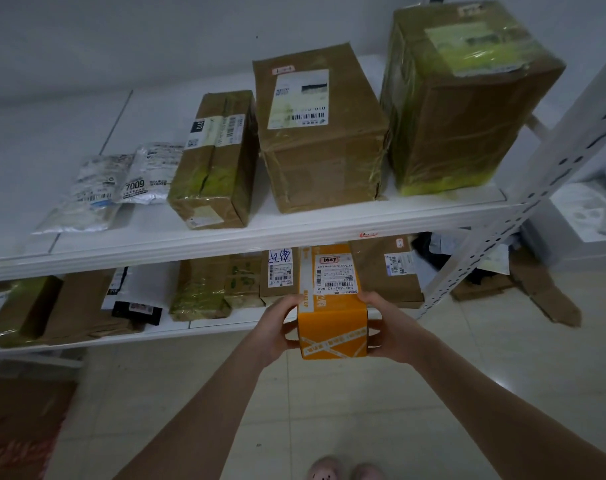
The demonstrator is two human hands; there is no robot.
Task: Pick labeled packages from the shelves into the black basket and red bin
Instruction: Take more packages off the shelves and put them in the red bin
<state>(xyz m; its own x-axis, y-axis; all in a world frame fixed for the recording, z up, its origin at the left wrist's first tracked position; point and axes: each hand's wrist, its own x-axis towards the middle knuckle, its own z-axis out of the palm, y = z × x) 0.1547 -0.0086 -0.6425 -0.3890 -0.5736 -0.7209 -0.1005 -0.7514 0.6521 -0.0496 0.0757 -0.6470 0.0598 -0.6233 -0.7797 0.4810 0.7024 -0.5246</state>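
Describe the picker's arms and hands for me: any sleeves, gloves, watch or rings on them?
Both forearms are bare up to the frame edge, with no sleeve in view. The left hand and right hand wear no gloves, and no watch, bracelet or ring shows on either. Pale pink shoes show at the bottom edge.

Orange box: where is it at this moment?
In the head view, the orange box is lower centre, held between left hand and right hand at the front edge of the lower shelf.

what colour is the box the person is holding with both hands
Orange box, with pale printed tape crossing its front and a white label on top; the head view shows it.
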